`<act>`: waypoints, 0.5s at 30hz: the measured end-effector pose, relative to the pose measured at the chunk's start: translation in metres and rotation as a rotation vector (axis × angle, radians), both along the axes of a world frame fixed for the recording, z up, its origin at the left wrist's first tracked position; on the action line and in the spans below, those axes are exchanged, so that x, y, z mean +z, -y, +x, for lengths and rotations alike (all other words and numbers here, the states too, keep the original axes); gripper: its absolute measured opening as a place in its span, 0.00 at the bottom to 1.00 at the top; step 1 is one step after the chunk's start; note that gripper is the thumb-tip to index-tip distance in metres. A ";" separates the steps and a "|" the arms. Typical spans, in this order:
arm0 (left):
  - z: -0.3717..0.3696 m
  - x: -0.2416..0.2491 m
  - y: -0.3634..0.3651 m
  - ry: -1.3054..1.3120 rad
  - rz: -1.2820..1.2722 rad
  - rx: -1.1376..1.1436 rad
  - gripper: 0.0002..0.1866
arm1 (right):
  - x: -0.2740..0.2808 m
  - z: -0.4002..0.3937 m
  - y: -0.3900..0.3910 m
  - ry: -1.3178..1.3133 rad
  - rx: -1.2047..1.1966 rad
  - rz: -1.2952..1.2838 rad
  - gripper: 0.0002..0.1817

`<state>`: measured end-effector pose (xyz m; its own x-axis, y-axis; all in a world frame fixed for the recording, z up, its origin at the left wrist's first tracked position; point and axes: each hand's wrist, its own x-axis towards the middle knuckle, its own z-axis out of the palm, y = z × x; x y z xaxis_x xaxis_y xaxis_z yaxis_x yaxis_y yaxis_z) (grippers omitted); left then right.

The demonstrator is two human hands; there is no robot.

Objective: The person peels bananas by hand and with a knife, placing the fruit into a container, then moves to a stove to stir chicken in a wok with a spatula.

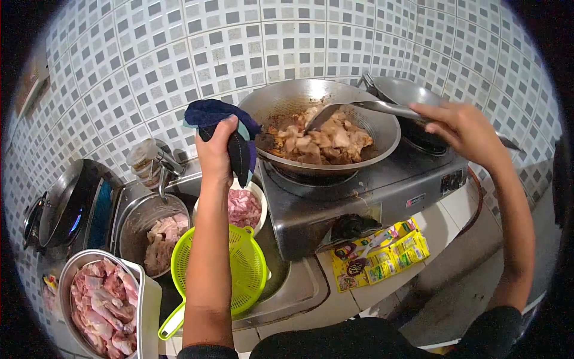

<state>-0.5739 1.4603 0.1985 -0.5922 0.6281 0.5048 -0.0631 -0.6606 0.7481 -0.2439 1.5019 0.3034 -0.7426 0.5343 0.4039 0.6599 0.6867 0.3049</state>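
A wide metal wok (382,134) stands on the left burner of the stove, with browned chicken pieces (335,140) heaped in it. My left hand (216,149) is closed around a folded dark blue cloth (209,113) at the wok's left rim; whatever handle may be under the cloth is hidden. In my right hand (457,128) is the handle of a metal spatula (382,107). Its blade rests among the chicken pieces, partly covered by them.
Left of the stove, a green colander (248,269) sits over the sink, beside a white bowl (263,203) of raw meat and a metal pot (128,230). A white container (149,311) holds raw chicken. Yellow seasoning packets (394,263) and scissors (376,240) lie before the stove. Another pan (406,90) stands right.
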 end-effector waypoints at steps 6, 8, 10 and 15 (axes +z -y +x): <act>0.004 0.001 0.001 0.008 -0.013 0.037 0.05 | -0.009 0.021 0.017 -0.027 -0.091 0.000 0.21; 0.004 0.000 0.000 -0.019 -0.013 0.061 0.06 | -0.010 0.027 0.019 -0.065 -0.194 0.003 0.21; 0.001 -0.002 -0.004 -0.025 -0.017 0.057 0.07 | -0.007 0.029 0.031 -0.080 -0.223 -0.010 0.19; 0.000 -0.003 -0.004 -0.002 -0.019 0.056 0.07 | 0.005 0.044 0.050 -0.186 -0.215 -0.161 0.16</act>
<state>-0.5741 1.4647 0.1958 -0.6253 0.6035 0.4947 -0.0250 -0.6491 0.7603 -0.1999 1.4521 0.3082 -0.5273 0.7390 0.4194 0.8292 0.5552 0.0644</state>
